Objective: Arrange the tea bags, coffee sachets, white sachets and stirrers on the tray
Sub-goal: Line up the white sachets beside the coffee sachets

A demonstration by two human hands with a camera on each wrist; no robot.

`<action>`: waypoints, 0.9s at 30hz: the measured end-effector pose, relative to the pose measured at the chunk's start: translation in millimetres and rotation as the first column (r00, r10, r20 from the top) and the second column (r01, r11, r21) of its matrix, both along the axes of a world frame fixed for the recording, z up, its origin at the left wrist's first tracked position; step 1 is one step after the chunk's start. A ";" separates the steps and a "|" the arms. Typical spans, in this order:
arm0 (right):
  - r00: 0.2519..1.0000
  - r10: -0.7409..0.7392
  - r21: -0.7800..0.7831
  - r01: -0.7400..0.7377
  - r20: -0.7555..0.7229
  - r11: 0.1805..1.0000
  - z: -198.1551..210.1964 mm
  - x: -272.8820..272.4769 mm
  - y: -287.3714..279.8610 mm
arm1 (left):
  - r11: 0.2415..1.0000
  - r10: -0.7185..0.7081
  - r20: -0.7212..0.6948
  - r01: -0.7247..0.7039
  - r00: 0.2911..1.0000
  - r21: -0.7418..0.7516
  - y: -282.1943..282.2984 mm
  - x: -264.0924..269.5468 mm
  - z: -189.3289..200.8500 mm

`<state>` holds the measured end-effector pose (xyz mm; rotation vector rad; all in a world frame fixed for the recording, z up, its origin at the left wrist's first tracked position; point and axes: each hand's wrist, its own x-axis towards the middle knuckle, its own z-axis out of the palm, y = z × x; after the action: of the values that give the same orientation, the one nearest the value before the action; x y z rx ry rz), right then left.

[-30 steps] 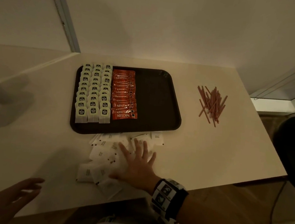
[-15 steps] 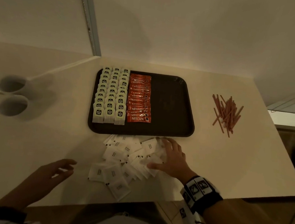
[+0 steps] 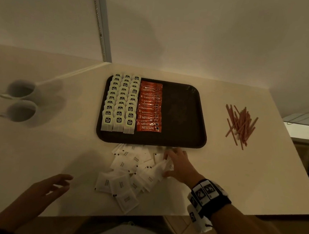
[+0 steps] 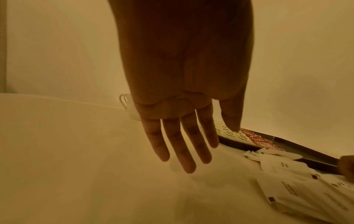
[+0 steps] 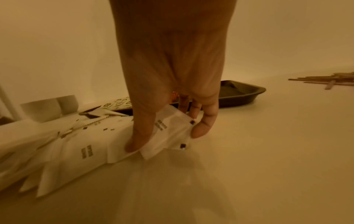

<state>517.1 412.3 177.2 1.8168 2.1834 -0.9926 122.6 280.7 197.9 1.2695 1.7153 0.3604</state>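
Sachets first: your right hand (image 5: 170, 97) pinches a few white sachets (image 5: 168, 131) between thumb and fingers at the right edge of the loose pile on the table (image 3: 237, 180), just in front of the tray (image 3: 181, 143). Only the right wrist view shows that grip plainly, with the thumb tip pressing on top and the fingertips curled at the far corner; from the head view your right hand (image 3: 178, 165) mostly covers it. The white sachets (image 3: 126, 170) are flat paper squares with small dark print and a dark corner mark, overlapping at all angles.

Your left hand (image 3: 36, 194) hovers over bare table left of the pile; the left wrist view shows its fingers (image 4: 184, 144) straight, spread and holding nothing.

The head view alone gives the layout: tea bags (image 3: 121, 102) in three neat columns on the tray's left, orange Nescafe coffee sachets (image 3: 150, 107) in one overlapped column beside them, the right half bare. Reddish stirrers (image 3: 240, 124) lie heaped on the table, well apart to the right. Two white cups (image 3: 21, 101) stand to the left.
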 end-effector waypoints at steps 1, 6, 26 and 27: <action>0.999 -0.036 -0.017 0.036 -0.020 0.999 0.2 0.1 1.3 | 1.000 0.003 -0.001 -0.003 1.000 0.001 0.6 -0.8 0.3; 0.979 -0.171 -0.153 0.154 -0.108 0.976 4.6 0.3 8.8 | 1.000 0.009 0.011 -0.009 1.000 -0.001 9.7 -0.4 6.8; 0.937 0.104 -0.039 -0.125 -0.333 0.991 156.1 -39.6 119.9 | 0.983 0.006 0.787 0.140 0.617 -0.117 232.2 155.9 100.8; 0.938 0.149 -0.016 -0.162 -0.313 0.987 163.1 -45.9 127.9 | 0.970 0.036 0.828 0.180 0.560 -0.164 239.2 161.2 105.1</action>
<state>471.2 540.2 340.3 1.5257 2.4149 -1.3545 283.7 519.9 303.0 0.7697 0.8328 0.5796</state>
